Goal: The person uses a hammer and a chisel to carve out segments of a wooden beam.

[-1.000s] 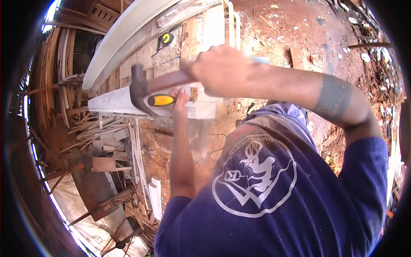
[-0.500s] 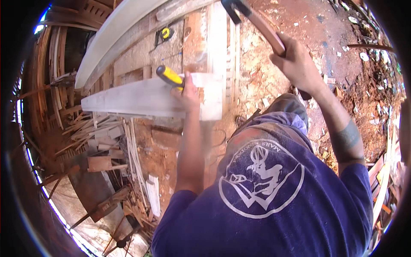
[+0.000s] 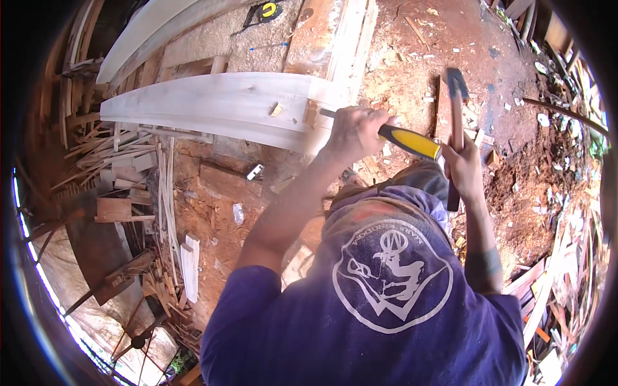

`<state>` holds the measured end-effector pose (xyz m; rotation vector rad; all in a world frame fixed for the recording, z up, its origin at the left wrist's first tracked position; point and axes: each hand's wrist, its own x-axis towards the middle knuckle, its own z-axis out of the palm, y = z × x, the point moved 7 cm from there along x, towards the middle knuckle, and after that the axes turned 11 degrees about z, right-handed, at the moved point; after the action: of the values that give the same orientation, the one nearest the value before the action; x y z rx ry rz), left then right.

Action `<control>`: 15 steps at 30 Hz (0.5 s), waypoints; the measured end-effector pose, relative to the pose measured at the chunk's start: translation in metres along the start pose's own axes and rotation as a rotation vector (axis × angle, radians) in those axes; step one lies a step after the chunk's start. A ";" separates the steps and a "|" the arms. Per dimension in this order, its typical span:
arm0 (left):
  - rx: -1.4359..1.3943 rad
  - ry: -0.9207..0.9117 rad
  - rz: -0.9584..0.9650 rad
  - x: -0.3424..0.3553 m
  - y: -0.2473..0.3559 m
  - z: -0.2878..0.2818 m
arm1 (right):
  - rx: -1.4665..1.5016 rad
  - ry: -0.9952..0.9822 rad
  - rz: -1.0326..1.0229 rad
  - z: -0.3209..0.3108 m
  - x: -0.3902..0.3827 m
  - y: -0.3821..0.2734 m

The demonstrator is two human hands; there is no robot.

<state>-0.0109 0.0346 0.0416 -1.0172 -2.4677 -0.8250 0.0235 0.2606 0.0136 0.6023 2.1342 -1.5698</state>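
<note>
1. My left hand is closed around the chisel; its rounded black-and-yellow handle juts rightward, its metal blade by the wide end of the wooden board.
2. My right hand grips the hammer by its wooden handle, below the dark metal head.
3. The pale, smooth board tapers leftward.

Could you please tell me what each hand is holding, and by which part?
The left grip holds a chisel between its blade tip and yellow handle section; the right grip holds a hammer by its wooden handle.
</note>
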 end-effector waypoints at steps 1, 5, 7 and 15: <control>0.044 -0.055 0.000 -0.001 -0.005 0.004 | 0.062 0.026 0.036 -0.004 -0.004 0.018; 0.009 -0.035 -0.013 0.001 -0.016 0.005 | 0.154 0.172 0.123 -0.017 -0.019 0.069; -0.015 -0.052 -0.009 -0.003 -0.022 0.012 | 0.236 0.221 0.169 -0.019 -0.028 0.083; -0.045 -0.191 -0.118 0.003 -0.024 0.024 | 0.342 0.323 0.195 -0.024 -0.049 0.108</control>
<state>-0.0327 0.0372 0.0157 -1.0159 -2.7039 -0.8588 0.1231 0.3082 -0.0358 1.2119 1.9528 -1.8381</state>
